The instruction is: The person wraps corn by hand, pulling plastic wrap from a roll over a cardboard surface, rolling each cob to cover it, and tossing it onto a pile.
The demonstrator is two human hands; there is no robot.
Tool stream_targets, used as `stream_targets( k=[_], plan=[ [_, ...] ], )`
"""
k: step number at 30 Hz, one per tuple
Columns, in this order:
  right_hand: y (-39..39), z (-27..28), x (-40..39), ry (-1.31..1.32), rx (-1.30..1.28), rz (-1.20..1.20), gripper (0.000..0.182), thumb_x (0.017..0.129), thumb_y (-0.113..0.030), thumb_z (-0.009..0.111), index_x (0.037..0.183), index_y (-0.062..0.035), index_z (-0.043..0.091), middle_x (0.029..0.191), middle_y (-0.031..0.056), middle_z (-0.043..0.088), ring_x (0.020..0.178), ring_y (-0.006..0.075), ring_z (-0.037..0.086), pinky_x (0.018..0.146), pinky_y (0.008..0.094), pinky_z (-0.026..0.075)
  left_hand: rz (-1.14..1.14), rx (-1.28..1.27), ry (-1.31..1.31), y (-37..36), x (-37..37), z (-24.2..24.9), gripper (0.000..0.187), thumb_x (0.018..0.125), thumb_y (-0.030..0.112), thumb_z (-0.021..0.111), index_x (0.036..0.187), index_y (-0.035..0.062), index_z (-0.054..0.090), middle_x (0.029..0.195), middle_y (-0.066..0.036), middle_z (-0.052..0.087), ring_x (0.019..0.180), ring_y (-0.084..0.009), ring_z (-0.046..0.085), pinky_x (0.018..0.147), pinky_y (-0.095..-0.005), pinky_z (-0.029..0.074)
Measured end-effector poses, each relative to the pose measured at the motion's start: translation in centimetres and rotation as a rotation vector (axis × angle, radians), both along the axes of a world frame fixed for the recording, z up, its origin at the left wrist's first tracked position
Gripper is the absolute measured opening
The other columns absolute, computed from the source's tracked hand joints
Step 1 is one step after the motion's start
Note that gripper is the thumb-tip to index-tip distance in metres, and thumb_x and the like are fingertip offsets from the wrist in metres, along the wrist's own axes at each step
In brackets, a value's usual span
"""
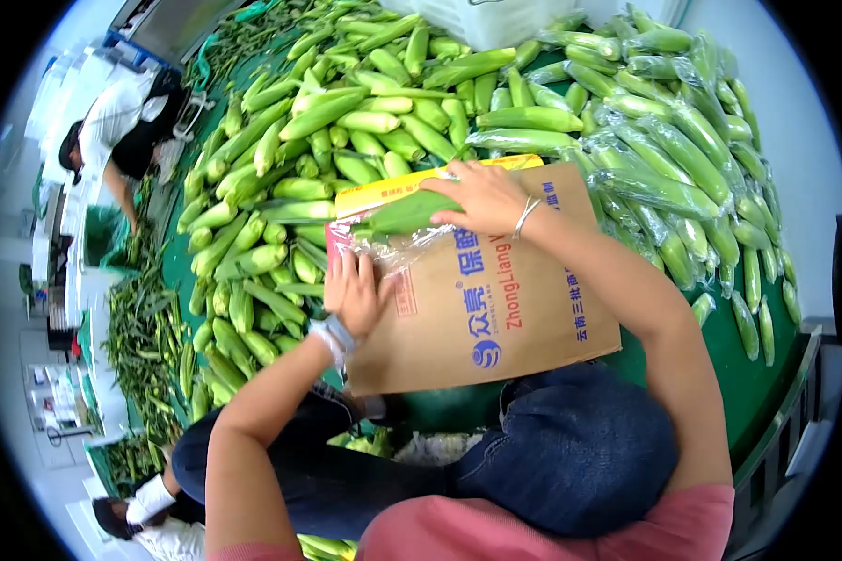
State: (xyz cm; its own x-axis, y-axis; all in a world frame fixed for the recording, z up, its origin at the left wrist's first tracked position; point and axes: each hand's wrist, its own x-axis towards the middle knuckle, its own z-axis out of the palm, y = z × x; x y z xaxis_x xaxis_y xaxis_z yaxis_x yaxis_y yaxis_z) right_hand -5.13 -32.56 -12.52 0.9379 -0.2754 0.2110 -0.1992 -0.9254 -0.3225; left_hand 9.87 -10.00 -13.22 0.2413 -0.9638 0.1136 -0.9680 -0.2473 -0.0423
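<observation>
A flattened cardboard sheet (421, 346) with blue and red print lies over my lap. On its far part lies a green ear of corn (407, 213) in its husk, with clear plastic film (398, 248) partly around it. My right hand (486, 198) holds the ear at its right end, fingers closed over it. My left hand (355, 292) is at the near left edge of the film, its fingers bent together on it; the fingertips are partly hidden. A yellow strip of packaging (384, 194) runs along the cardboard's far edge, behind the ear.
Unwrapped corn (346, 122) is heaped ahead and to the left on a green surface (758, 393). Film-wrapped corn (664, 159) is piled at the right. A white crate (486, 19) stands at the back. Two people work at the left, one bending (112, 122), the other lower down (159, 514).
</observation>
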Motion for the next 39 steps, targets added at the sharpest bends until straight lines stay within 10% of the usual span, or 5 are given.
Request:
stream_targets(
  k=[6, 10, 20, 34, 39],
  plan=[
    [1.9, -1.0, -3.4, -0.034, -0.062, -0.104, 0.042, 0.083, -0.045, 0.051, 0.116, -0.02, 0.055, 0.093, 0.0132, 0.053, 0.087, 0.0291, 0.056, 0.069, 0.0385, 0.047, 0.055, 0.677, 0.035, 3.2, 1.5, 6.3, 0.015, 0.086, 0.013, 0.043, 0.088, 0.0016, 0.052, 0.095, -0.017, 0.059, 0.072, -0.0308, 0.063, 0.056, -0.0355, 0.052],
    [8.9, 0.0, -8.7, 0.019, -0.071, 0.092, 0.047, 0.081, -0.043, 0.055, 0.114, -0.0094, 0.055, 0.091, 0.0115, 0.052, 0.082, 0.026, 0.056, 0.065, 0.0362, 0.048, 0.234, 0.301, 1.703, 6.3, 2.7, 10.2, 0.027, 0.093, 0.022, 0.046, 0.098, 0.0007, 0.061, 0.129, -0.014, 0.044, 0.111, -0.015, 0.046, 0.091, -0.0317, 0.039],
    [7.8, -0.5, -4.1, -0.115, -0.244, -0.006, 0.028, 0.073, -0.025, 0.057, 0.094, -0.0072, 0.06, 0.099, 0.0088, 0.053, 0.098, 0.0249, 0.048, 0.085, 0.0386, 0.039, -0.388, 0.173, -0.066, -0.2, -10.1, 7.8, 0.033, 0.078, 0.028, 0.062, 0.102, 0.005, 0.058, 0.11, -0.021, 0.048, 0.103, -0.0331, 0.047, 0.094, -0.0424, 0.036],
    [-3.6, -0.2, 1.2, 0.478, 0.094, -0.236, 0.02, 0.069, -0.012, 0.065, 0.083, 0.0024, 0.066, 0.086, 0.0232, 0.063, 0.084, 0.0335, 0.063, 0.074, 0.0388, 0.05, -0.577, 0.115, 0.468, -6.4, -5.0, 0.4, 0.053, 0.055, 0.026, 0.075, 0.1, 0.0039, 0.057, 0.089, -0.017, 0.058, 0.083, -0.0335, 0.059, 0.069, -0.041, 0.048],
    [-3.0, -0.5, -0.8, 0.414, 0.281, -0.223, 0.015, 0.071, -0.01, 0.062, 0.084, -0.0039, 0.057, 0.093, 0.0172, 0.061, 0.09, 0.0314, 0.058, 0.079, 0.0387, 0.045, -0.949, 1.446, 0.411, 1.2, -6.0, 5.1, 0.07, 0.048, 0.038, 0.077, 0.106, 0.0039, 0.058, 0.095, -0.017, 0.06, 0.089, -0.0361, 0.057, 0.076, -0.0418, 0.047]
  ],
)
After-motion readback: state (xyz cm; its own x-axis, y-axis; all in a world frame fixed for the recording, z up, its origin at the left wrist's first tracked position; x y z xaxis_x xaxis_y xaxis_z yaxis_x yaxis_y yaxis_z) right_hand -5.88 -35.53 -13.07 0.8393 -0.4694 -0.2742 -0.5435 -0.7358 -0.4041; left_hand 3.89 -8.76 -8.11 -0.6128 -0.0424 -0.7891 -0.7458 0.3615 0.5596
